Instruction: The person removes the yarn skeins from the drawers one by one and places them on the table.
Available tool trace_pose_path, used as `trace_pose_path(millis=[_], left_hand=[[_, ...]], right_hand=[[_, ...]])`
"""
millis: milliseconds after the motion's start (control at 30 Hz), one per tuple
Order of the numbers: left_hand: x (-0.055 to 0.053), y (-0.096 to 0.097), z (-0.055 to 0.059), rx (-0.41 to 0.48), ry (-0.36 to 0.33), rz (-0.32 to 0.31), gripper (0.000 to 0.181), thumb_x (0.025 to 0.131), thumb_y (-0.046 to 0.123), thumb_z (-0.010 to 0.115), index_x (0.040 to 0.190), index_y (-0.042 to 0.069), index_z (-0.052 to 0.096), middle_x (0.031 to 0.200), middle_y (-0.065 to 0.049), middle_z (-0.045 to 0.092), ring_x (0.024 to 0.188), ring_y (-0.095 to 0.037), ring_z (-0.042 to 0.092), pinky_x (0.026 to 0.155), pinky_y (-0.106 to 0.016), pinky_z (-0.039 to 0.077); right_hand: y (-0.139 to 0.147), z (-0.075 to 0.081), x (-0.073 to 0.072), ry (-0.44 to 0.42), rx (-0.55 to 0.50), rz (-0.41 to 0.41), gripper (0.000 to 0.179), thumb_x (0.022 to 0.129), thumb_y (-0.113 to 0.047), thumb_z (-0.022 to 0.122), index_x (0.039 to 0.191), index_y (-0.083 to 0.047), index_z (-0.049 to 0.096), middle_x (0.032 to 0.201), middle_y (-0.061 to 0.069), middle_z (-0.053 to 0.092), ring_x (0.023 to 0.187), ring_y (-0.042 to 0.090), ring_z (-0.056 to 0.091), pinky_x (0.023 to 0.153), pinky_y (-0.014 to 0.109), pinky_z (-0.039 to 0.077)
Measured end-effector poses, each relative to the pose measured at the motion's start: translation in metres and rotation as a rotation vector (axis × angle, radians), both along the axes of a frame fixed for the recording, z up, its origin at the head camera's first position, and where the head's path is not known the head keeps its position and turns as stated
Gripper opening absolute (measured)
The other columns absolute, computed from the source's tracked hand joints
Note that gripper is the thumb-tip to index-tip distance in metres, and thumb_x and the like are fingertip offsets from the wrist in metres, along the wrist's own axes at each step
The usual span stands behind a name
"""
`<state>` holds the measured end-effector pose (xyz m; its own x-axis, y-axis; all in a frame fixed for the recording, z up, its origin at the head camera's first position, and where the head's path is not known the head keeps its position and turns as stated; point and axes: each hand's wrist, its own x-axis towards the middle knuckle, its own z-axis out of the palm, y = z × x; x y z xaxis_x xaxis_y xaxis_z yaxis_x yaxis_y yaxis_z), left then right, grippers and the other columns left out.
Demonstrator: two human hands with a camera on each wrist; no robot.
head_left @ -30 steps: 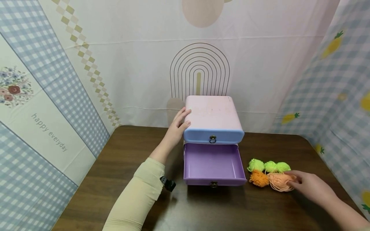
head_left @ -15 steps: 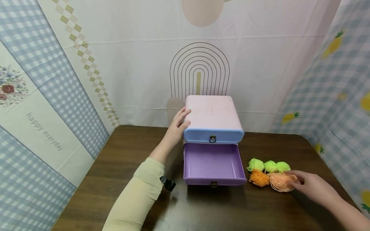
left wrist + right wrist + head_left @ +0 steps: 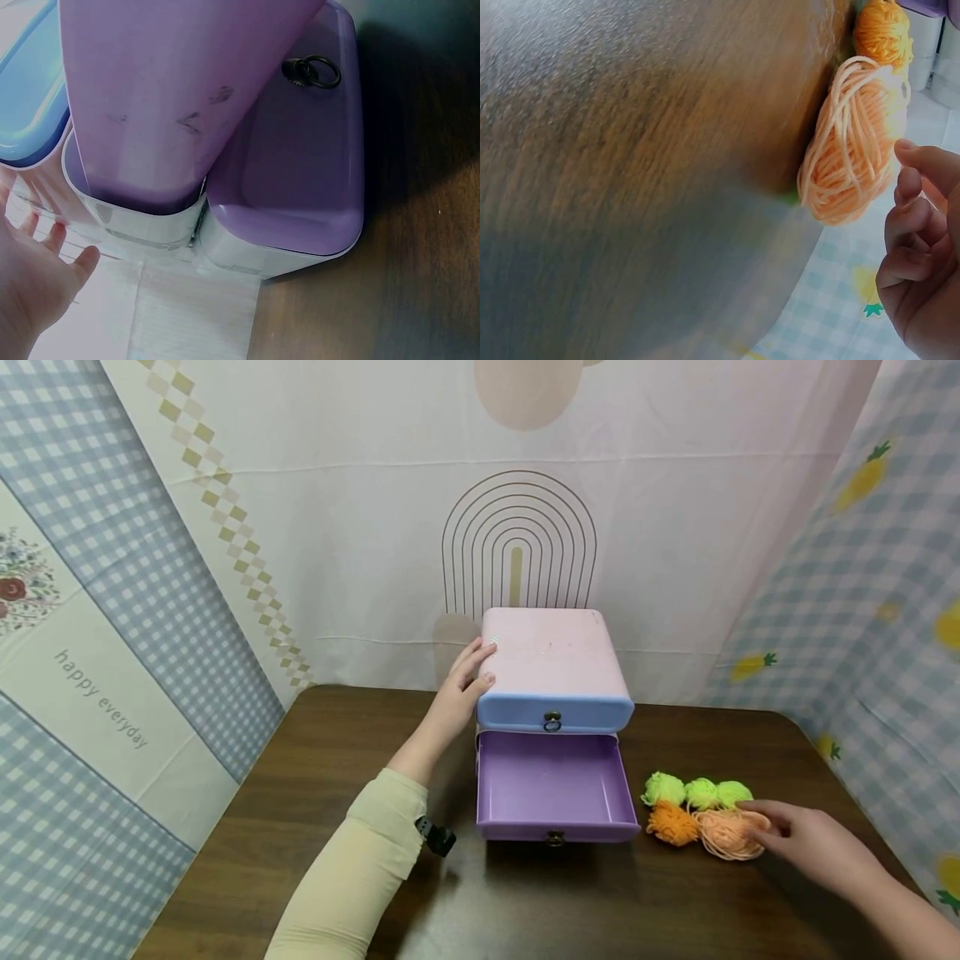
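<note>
A small drawer cabinet [image 3: 551, 652] with a pink top stands on the table. Its blue top drawer [image 3: 517, 713] is closed, while a purple drawer [image 3: 555, 781] below is pulled out with nothing inside. Under that, the left wrist view shows another purple drawer [image 3: 300, 165], closed, with a ring pull. My left hand [image 3: 453, 693] rests on the cabinet's upper left side, fingers extended. To the right, my right hand [image 3: 813, 845] pinches the right end of a peach yarn bundle [image 3: 726, 835] between thumb and index finger; the other fingers are curled [image 3: 919, 247].
Beside the peach bundle lies an orange yarn ball [image 3: 672, 823]. Behind them sit three lime-green yarn balls [image 3: 702, 793] in a row. The brown wooden table [image 3: 337, 735] meets a white cloth backdrop [image 3: 375, 543] behind, with checked cloth on both sides.
Both hands stay nearly where they were. The peach yarn bundle has shifted very slightly under my right hand. The drawers and other yarn have not moved.
</note>
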<state>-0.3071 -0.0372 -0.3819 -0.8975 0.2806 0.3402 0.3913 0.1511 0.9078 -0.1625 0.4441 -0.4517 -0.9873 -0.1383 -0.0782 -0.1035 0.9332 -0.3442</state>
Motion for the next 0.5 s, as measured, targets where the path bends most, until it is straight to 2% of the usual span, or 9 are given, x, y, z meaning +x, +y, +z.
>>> trace_pose_path(millis=[67,133,333,500], left_hand=[[0.006,0.000,0.007,-0.003,-0.002,-0.006,0.050,0.100,0.015,0.052,0.148,0.004,0.044,0.164,-0.012,0.017,0.148,-0.029,0.018,0.114,-0.047,0.028],[0.006,0.000,0.006,-0.008,0.002,-0.005,0.050,0.100,0.014,0.052,0.148,0.004,0.044,0.164,-0.012,0.017,0.149,-0.030,0.018,0.114,-0.047,0.028],[-0.010,0.000,-0.013,-0.004,0.026,0.019,0.049,0.101,0.021,0.053,0.149,0.013,0.046,0.164,-0.003,0.019,0.148,-0.023,0.018,0.114,-0.046,0.028],[-0.012,0.001,-0.017,0.010,0.038,0.032,0.049,0.099,0.025,0.054,0.148,0.018,0.049,0.163,0.002,0.021,0.147,-0.020,0.022,0.113,-0.045,0.031]], right_hand=[[-0.002,0.001,0.000,0.004,-0.003,0.000,0.053,0.095,-0.046,0.062,0.131,-0.006,0.063,0.066,-0.003,0.043,0.052,0.008,0.033,0.046,0.027,0.027],[-0.005,0.002,0.001,0.002,-0.009,-0.001,0.053,0.096,-0.046,0.061,0.132,-0.007,0.062,0.066,-0.003,0.043,0.051,0.008,0.032,0.046,0.027,0.027],[-0.014,0.006,0.004,0.014,-0.027,0.011,0.049,0.096,-0.042,0.062,0.131,-0.008,0.063,0.065,-0.004,0.048,0.050,0.008,0.035,0.045,0.027,0.029],[-0.027,0.012,0.007,0.024,-0.037,0.038,0.041,0.095,-0.031,0.065,0.130,-0.008,0.064,0.066,-0.006,0.051,0.051,0.006,0.037,0.046,0.026,0.031]])
